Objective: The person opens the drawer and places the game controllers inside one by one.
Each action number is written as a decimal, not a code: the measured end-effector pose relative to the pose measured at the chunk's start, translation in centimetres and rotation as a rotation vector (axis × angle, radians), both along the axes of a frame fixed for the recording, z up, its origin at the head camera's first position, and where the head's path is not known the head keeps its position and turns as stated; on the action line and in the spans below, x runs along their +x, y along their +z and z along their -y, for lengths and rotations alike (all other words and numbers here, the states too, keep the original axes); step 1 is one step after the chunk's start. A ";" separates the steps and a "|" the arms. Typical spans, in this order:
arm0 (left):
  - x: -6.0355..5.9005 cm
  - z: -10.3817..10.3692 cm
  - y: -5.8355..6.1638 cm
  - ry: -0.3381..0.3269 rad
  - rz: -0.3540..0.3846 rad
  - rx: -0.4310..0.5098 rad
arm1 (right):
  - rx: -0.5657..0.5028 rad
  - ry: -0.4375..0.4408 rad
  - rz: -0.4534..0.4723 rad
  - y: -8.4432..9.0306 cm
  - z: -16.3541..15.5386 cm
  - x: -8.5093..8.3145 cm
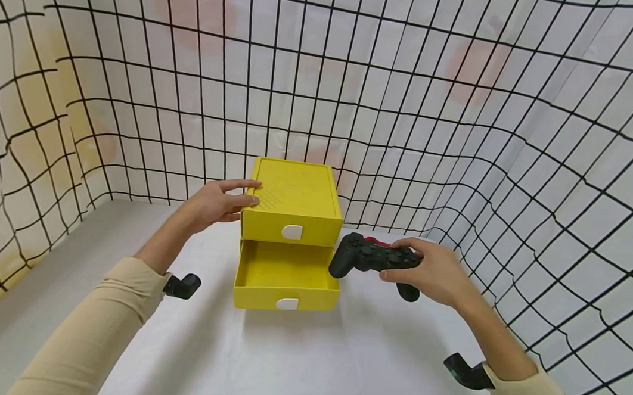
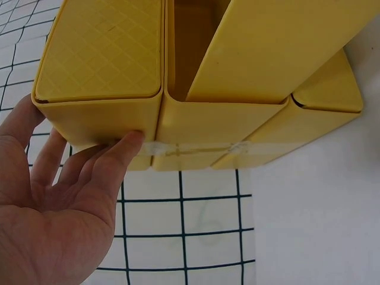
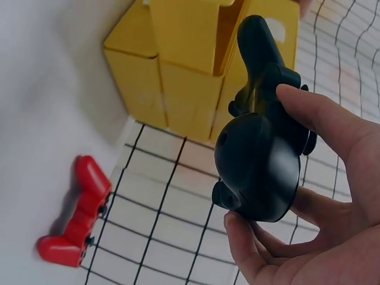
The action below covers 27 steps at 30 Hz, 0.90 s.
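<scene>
The black game controller sits in my right hand, fingers and thumb curled round one grip, held in the air just right of the open lower drawer and not yet over it. That drawer is pulled out toward me and, as far as I can see, has nothing in it; I judge the opening is done and the placing and closing are left. My left hand lies flat against the left side of the yellow drawer box, fingers straight, steadying it rather than gripping. The upper drawer above is shut. Behind the black controller, a red controller lies on the white table near the gridded wall.
</scene>
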<state>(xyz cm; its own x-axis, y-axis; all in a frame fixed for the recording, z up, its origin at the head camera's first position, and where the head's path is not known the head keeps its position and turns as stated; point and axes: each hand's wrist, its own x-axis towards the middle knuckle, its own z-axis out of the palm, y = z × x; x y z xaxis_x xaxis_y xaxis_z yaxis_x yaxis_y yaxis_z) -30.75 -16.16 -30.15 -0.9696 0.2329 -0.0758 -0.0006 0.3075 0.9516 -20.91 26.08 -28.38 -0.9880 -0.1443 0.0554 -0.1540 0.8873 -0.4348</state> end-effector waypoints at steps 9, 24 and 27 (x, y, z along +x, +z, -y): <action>0.0 0.1 0.1 0.003 0.002 0.001 | -0.016 0.067 -0.018 0.0 2.3 -0.3; -0.3 0.1 -0.3 -0.001 -0.002 0.006 | 0.010 0.154 -0.051 -0.5 5.3 -1.3; -0.2 0.1 -0.2 -0.003 0.003 0.006 | 0.024 0.161 -0.051 -0.5 5.9 -1.5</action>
